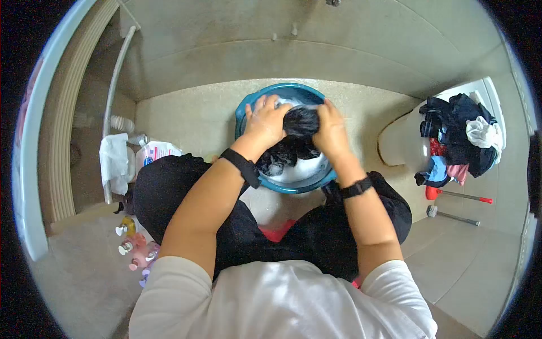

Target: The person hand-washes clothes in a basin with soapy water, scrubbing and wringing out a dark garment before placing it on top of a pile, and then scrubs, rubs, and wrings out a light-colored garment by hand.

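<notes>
A white shirt point(282, 302) fills the space nearest the camera, and from its sleeves both bare arms reach forward to the work. The fingers of the left hand point(263, 120) are partly spread and curled beside the dark cloth point(301, 121), the thumb against it, though whether they grip it cannot be told; those of the right hand point(331, 129) appear closed on the cloth's other side, with some blur at the tips. The bunched cloth is raised a little between the hands, over the blue basin point(289, 87), while more dark, wet fabric point(276, 157) lies below in the white foam point(305, 170); whether it is all one piece is unclear. With the cloth in hand and suds all around it, washing looks under way rather than finished, and rinsing and wringing seem yet to be done. Farther out, black trousers point(169, 189) flank the basin, pump bottles point(132, 244) stand on the floor to the left, and on the right a pile of clothes point(454, 133) rests on the toilet point(395, 141); whether that pile is washed or waiting, I cannot tell
</notes>
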`<action>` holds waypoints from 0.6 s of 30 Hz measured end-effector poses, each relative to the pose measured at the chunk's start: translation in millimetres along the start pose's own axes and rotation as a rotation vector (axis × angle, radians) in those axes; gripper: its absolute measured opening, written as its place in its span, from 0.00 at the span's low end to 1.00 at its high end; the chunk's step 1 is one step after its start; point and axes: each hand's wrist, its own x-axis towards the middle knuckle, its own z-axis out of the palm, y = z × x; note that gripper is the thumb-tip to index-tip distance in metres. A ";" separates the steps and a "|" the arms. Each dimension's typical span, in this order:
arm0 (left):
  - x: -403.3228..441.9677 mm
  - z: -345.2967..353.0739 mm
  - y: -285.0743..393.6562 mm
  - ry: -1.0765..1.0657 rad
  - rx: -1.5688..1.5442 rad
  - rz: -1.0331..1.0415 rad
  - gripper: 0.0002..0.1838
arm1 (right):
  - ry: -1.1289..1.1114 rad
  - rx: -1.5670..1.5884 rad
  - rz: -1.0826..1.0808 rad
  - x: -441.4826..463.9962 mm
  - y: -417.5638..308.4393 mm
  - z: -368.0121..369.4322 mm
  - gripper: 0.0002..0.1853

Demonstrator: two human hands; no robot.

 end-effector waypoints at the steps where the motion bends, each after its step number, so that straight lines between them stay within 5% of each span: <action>1: 1.7 19.8 -4.5 -0.011 0.008 0.002 0.31 | -0.037 -0.161 0.021 -1.4 6.1 27.5 0.22; 3: -0.5 68.3 -17.8 -0.259 0.390 -0.112 0.32 | -0.459 -0.168 0.304 -16.5 -7.6 58.3 0.30; 5: -0.8 85.5 -15.5 -0.641 0.410 -0.189 0.33 | -0.744 -0.122 0.455 -28.9 -14.4 84.8 0.38; 8: 3.6 138.5 -23.0 -0.711 0.635 -0.117 0.33 | -0.945 -0.155 0.574 -28.7 -11.4 123.7 0.48; 11: 18.7 172.3 -32.5 -0.822 0.544 -0.239 0.46 | -0.993 -0.093 0.581 -26.5 5.9 149.4 0.48; 18: 57.7 197.9 -50.0 -0.962 0.572 -0.232 0.26 | -1.110 0.062 0.529 -7.0 45.4 205.2 0.40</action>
